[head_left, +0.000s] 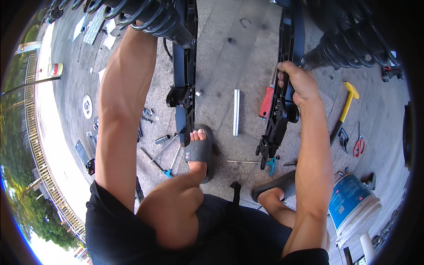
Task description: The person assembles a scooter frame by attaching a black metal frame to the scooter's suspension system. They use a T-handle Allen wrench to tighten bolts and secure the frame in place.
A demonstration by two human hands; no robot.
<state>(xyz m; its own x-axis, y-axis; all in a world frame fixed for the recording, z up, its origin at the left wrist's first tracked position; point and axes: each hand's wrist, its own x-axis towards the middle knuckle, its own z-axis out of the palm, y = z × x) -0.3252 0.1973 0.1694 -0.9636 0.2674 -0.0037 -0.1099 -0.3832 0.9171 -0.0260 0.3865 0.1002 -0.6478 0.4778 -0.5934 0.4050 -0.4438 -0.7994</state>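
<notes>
My right hand (301,83) is closed round the right black metal arm (279,110), a long slotted bar with a bracket at its near end. Left of that arm, a screwdriver with a red handle (266,104) lies on the ground. My left forearm (124,84) reaches up behind a black coil spring (152,20), which hides the fingers of that hand. A matching left black metal arm (191,75) hangs down beside the forearm, its lower end near my sandalled foot. Another coil spring (349,48) stands beyond my right hand.
Between the arms lies a silver metal tube (236,112). Teal T-handle hex keys (272,166) lie near my feet. On the right are a yellow-headed hammer (349,99), red-handled scissors (359,145) and a blue-and-white bucket (351,205). Farther left are a round disc (87,107) and small hardware.
</notes>
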